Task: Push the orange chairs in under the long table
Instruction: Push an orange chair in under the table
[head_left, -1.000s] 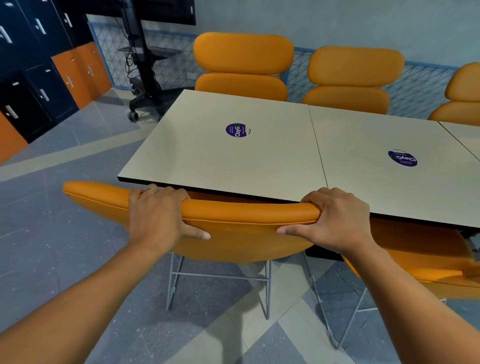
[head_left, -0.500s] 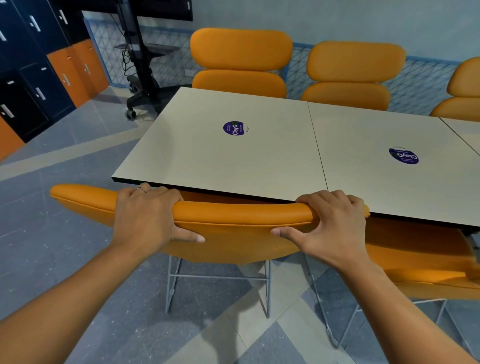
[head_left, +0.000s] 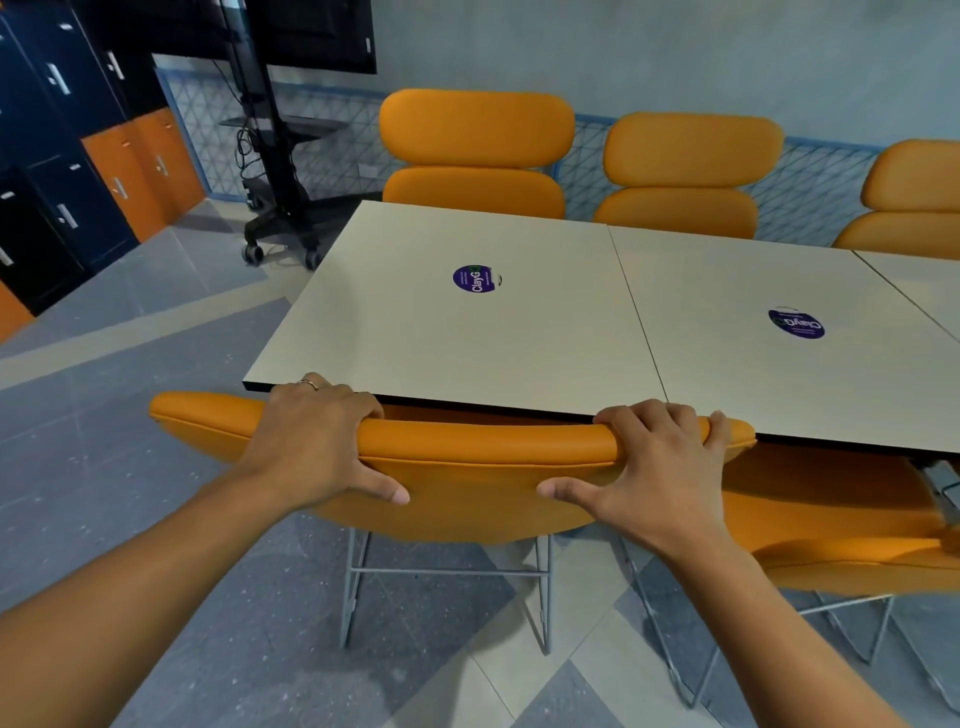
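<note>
An orange chair (head_left: 483, 473) with thin metal legs stands at the near edge of the long pale table (head_left: 519, 338). Its backrest top lies right at the table edge and its seat is hidden beneath the top. My left hand (head_left: 317, 441) grips the left part of the backrest top, fingers over it, thumb behind. My right hand (head_left: 654, 467) grips the right part the same way. A second orange chair (head_left: 841, 525) stands to the right, partly under the table.
Three orange chairs stand along the far side: one (head_left: 475, 150), another (head_left: 685, 171), a third (head_left: 914, 197). A black wheeled screen stand (head_left: 280, 156) is at the back left, near dark and orange lockers (head_left: 78, 171). Tiled floor (head_left: 130, 374) lies left of the table.
The chair has slid forward toward the table with both hands on its backrest; the backrest top now meets the table edge. My grip is unchanged.
</note>
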